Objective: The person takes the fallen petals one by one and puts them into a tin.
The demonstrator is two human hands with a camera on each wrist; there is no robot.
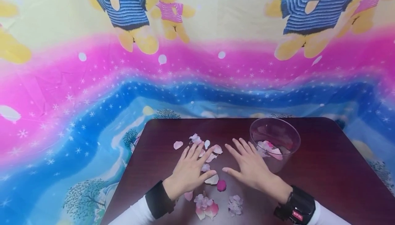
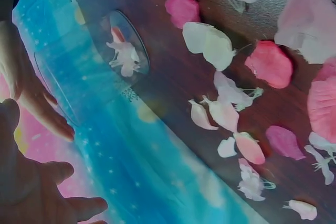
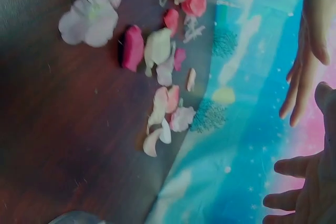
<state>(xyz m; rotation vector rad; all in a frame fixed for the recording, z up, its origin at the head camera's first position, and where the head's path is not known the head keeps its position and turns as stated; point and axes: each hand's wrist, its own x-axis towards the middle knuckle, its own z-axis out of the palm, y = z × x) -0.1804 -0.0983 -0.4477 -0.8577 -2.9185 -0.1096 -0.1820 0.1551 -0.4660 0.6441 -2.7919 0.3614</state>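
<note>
Petals [image 1: 206,157] lie scattered on the dark table [image 1: 333,170], left of the clear bowl [image 1: 274,142]. Left hand [image 1: 189,172] rests flat, fingers spread, on them; right hand [image 1: 251,166] is equally flat beside the bowl, holding nothing. Gathering seems underway; pinching up loose petals likely follows.

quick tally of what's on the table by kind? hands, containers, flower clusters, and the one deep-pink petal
Hands: 2, left hand and right hand, both flat with fingers spread.
Clear cup: 1, with petals inside.
Flower clusters near the front edge: 2, pink cluster and pale lilac cluster.
Deep-pink petal: 1.
Total: 6. Pale loose petals overlap under the left hand, so they are left uncounted.
</note>
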